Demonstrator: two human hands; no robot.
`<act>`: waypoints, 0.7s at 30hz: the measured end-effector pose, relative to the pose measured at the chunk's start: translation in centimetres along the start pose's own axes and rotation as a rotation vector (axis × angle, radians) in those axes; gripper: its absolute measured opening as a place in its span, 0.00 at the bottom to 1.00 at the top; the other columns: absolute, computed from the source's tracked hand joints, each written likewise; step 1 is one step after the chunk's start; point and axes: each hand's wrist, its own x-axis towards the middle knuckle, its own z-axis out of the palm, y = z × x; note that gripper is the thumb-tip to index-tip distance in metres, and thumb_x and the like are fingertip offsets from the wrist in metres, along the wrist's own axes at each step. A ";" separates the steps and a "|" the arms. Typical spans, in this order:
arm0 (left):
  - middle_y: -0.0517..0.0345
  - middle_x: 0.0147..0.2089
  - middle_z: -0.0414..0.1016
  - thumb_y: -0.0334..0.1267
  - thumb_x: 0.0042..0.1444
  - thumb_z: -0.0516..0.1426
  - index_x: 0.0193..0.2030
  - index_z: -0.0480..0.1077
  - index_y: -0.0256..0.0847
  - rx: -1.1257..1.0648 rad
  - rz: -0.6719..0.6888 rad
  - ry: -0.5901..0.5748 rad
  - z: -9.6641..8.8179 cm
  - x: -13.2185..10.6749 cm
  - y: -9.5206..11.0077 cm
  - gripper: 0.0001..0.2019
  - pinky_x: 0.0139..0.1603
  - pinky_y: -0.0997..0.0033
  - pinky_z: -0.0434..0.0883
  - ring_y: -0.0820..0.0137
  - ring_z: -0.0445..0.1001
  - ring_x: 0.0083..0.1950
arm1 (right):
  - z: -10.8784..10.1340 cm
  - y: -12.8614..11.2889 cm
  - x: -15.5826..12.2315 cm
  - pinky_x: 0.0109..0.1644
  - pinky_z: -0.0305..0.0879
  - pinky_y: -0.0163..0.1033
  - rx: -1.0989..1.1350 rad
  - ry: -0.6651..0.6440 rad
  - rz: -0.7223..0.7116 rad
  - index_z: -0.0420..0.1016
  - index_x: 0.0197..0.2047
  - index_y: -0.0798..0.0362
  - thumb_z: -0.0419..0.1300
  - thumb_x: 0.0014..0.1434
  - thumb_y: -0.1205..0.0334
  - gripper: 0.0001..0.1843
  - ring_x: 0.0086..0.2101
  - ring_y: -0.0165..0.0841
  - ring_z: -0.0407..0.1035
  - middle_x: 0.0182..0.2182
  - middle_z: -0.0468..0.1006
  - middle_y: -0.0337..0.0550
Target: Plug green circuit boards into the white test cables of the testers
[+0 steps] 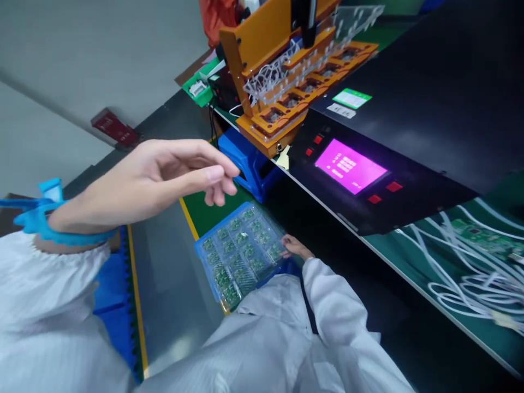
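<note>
My left hand (180, 177), with a blue wrist strap (82, 236), is raised in the air at the left. Its fingers are loosely bent, the thumb lies near the index finger, and nothing shows between them. Lower down, a clear plastic tray (233, 248) of small green circuit boards rests in front of my lap, with blue showing around its edges. At the tray's right edge is my right hand (295, 246), small in view, its bent fingers on the rim. What its fingertips do under the rim is hidden.
An orange test fixture (266, 123) with white wires stands on the bench. Beside it is a black box with a lit pink screen (351, 166) and red buttons. White cables (470, 289) and a green board lie at right. A blue stool (249, 164) stands under the bench.
</note>
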 end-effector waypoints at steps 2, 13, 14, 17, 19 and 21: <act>0.62 0.40 0.83 0.33 0.71 0.57 0.49 0.78 0.38 -0.033 0.006 -0.064 0.5 0.2 0.3 0.08 0.40 0.81 0.78 0.78 0.81 0.38 | 0.0 -0.4 -0.8 0.37 0.78 0.44 0.032 -0.052 0.009 0.72 0.48 0.54 0.63 0.67 0.58 0.11 0.31 0.39 0.80 0.42 0.82 0.49; 0.57 0.42 0.80 0.48 0.66 0.62 0.51 0.79 0.41 0.090 -0.128 -0.217 3.0 -3.2 2.1 0.15 0.50 0.65 0.81 0.66 0.82 0.46 | -2.4 -1.9 -7.9 0.33 0.79 0.39 0.197 -0.114 -0.160 0.73 0.41 0.52 0.64 0.66 0.60 0.06 0.31 0.38 0.82 0.42 0.85 0.49; 0.56 0.42 0.81 0.49 0.67 0.62 0.52 0.79 0.41 0.118 -0.126 -0.241 3.1 -3.8 2.4 0.16 0.51 0.65 0.80 0.66 0.82 0.46 | -2.5 -1.9 -8.6 0.33 0.79 0.39 0.206 -0.112 -0.175 0.73 0.41 0.52 0.65 0.66 0.59 0.06 0.32 0.38 0.82 0.42 0.86 0.49; 0.55 0.48 0.81 0.49 0.70 0.59 0.56 0.79 0.44 0.191 -0.098 -0.352 3.4 -5.8 3.1 0.16 0.50 0.68 0.78 0.67 0.81 0.48 | -3.0 -1.8 -10.7 0.35 0.81 0.41 0.235 -0.098 -0.220 0.73 0.43 0.51 0.65 0.66 0.57 0.08 0.34 0.40 0.83 0.45 0.85 0.49; 0.54 0.52 0.81 0.48 0.71 0.57 0.59 0.77 0.46 0.223 -0.080 -0.421 3.5 -7.0 3.5 0.16 0.50 0.70 0.77 0.67 0.80 0.49 | -3.2 -1.6 -12.2 0.36 0.82 0.43 0.258 -0.077 -0.237 0.73 0.44 0.51 0.66 0.66 0.56 0.09 0.34 0.41 0.83 0.46 0.85 0.49; 0.54 0.54 0.81 0.49 0.72 0.55 0.61 0.76 0.48 0.242 -0.076 -0.461 3.7 -8.1 3.8 0.17 0.49 0.71 0.76 0.67 0.80 0.51 | -3.4 -1.4 -13.8 0.37 0.83 0.44 0.290 -0.045 -0.247 0.72 0.45 0.51 0.66 0.66 0.56 0.10 0.35 0.42 0.84 0.48 0.85 0.50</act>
